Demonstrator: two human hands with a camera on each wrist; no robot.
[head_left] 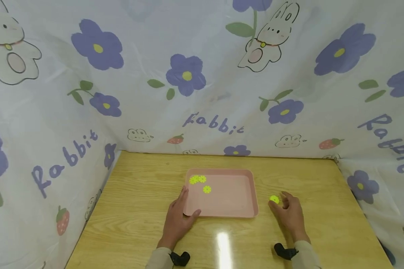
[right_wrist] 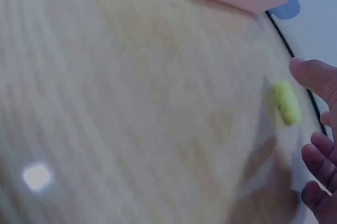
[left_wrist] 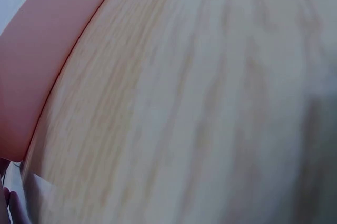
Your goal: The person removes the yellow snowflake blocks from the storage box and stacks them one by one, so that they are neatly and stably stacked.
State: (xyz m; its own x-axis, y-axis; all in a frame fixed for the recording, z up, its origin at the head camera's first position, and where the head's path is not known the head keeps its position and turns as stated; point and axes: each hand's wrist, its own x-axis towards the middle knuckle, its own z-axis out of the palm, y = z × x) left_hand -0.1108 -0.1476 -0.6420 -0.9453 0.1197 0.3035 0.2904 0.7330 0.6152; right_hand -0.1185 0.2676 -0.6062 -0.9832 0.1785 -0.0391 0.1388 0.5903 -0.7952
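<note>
Left grip (head_left: 177, 216) resting fingers loosely on tray (head_left: 230, 196), pinching nothing. Right grip (head_left: 291, 216) parting thumb and fingers about bright yellow flower-shaped piece (head_left: 274, 199), not holding it. Piece lying on desk (head_left: 323, 224) right of tray, showing scalloped rim, chunky edge. Pink tray holding matching yellow flowers (head_left: 207, 189). Rabbit-print cloth (head_left: 141, 71) hanging behind.

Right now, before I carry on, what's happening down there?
A person's left hand rests at the left edge of the pink tray, which sits on the table. A few yellow flowers lie in the tray's far left part. Another flower is outside, off the tray's right side. The right hand is right by it, thumb and fingers parted; the right wrist view shows no grip on it.
</note>
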